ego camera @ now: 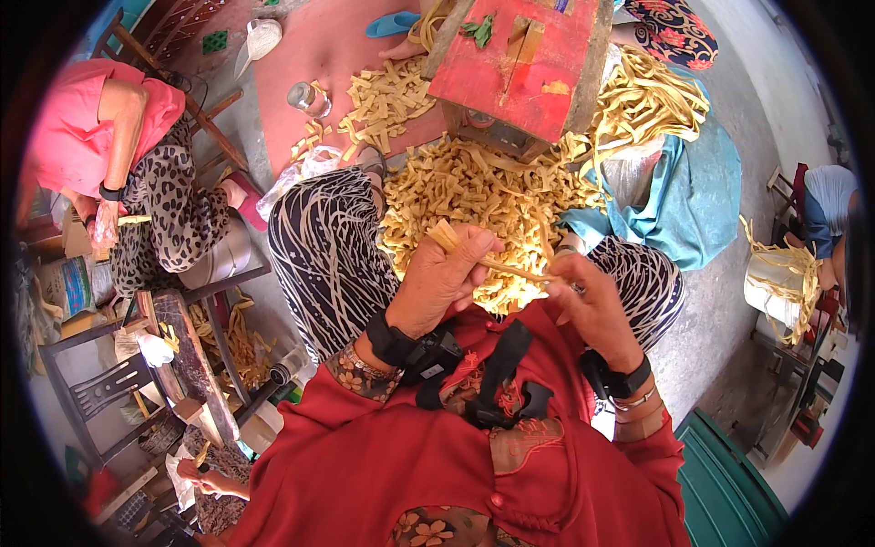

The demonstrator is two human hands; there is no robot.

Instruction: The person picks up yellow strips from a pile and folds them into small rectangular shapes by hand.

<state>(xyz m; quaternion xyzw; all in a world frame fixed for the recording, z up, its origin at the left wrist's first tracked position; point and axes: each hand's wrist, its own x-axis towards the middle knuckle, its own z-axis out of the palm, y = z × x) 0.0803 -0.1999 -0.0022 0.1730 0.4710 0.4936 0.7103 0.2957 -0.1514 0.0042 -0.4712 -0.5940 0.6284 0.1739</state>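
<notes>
My left hand (pixel 441 273) grips a yellowish folded bundle of strip (pixel 446 236), which sticks out past the thumb. From that hand a thin, twisted-looking length of strip (pixel 516 270) runs across to my right hand (pixel 593 308), whose fingers pinch its far end. Both hands are above my lap, between my spread knees. Below and beyond them lies a wide heap of short, cut yellow pieces (pixel 451 181) on the floor. What the strips are made of I cannot tell.
A red wooden bench (pixel 519 68) stands beyond the heap. Long strips (pixel 649 96) drape over a bag with blue cloth (pixel 690 184) at right. A glass jar (pixel 309 99) and cut pieces (pixel 386 102) lie farther off. Another person (pixel 116 130) sits left; a bucket (pixel 776 287) stands right.
</notes>
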